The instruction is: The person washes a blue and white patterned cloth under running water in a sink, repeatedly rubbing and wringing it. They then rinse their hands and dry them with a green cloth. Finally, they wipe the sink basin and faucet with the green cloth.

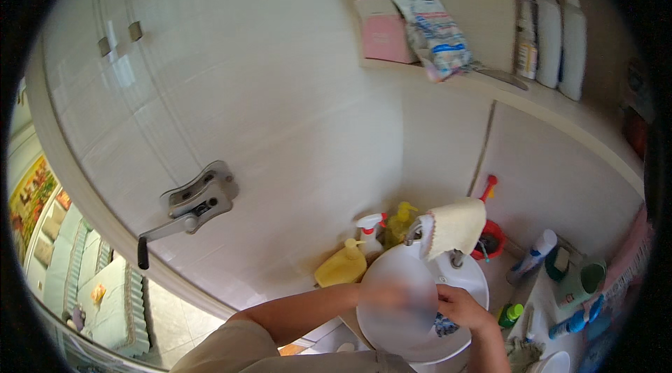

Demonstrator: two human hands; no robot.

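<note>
Both of my arms reach over a white ceramic washbasin (462, 339). My left hand (388, 295) shows only as a smear inside a round blurred patch, so its fingers and anything in them are hidden. At the right edge of that patch is my right hand (462, 306), its fingers bent inward; whether they grip something cannot be made out. Below the right fingers, a blue-and-white patterned thing (446, 324), perhaps cloth, lies in the bowl, partly hidden by the blur. A cream towel (455, 226) hangs over the metal tap (457, 259) behind the basin.
Left of the basin stand a yellow pump bottle (344, 265) and a white spray bottle (371, 228). A red container (491, 239) is behind it. Toiletries, including a green cup (580, 284), crowd the right ledge. A door handle (173, 231) juts out at left; a shelf (567, 116) runs above.
</note>
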